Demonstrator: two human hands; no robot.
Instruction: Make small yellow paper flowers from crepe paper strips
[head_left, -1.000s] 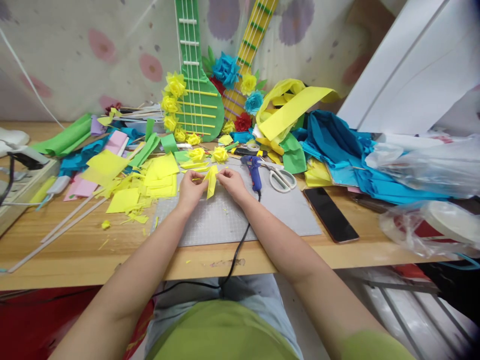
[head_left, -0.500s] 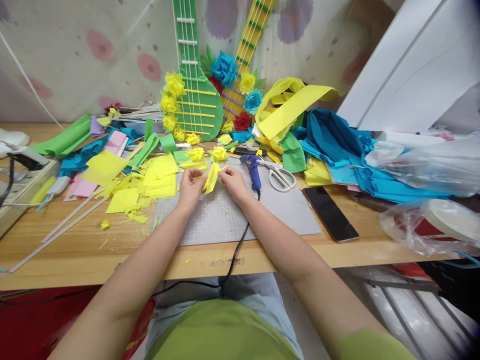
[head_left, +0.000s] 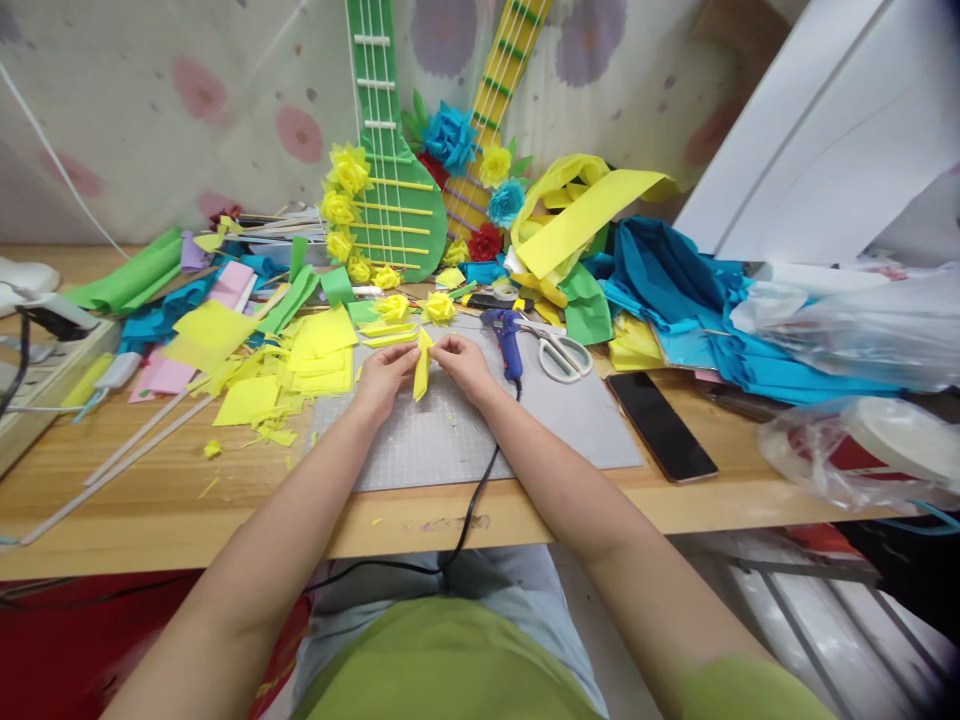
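A narrow folded strip of yellow crepe paper (head_left: pixel 421 372) is pinched between my two hands over the grey cutting mat (head_left: pixel 480 440). My left hand (head_left: pixel 388 375) grips its left side with closed fingers. On the other side, my right hand (head_left: pixel 461 362) has its fingertips closed on the upper part. Several folded yellow pieces (head_left: pixel 390 337) lie just beyond my left hand, and two yellow paper flowers (head_left: pixel 438 308) sit behind. The blue glue gun (head_left: pixel 506 340) lies right of my right hand, with white-handled scissors (head_left: pixel 562 355) beside it.
Yellow paper squares (head_left: pixel 322 350) and scraps spread to the left. A green paper-covered guitar shape (head_left: pixel 401 215) and a yellow one (head_left: pixel 499 90) lean at the back. A phone (head_left: pixel 660 425) and blue crepe paper (head_left: pixel 675 290) lie right. A black cord (head_left: pixel 480 490) crosses the mat.
The yellow paper between my hands was spread wider and slanted; now it is narrower and stands nearly upright. My hands have hardly shifted.
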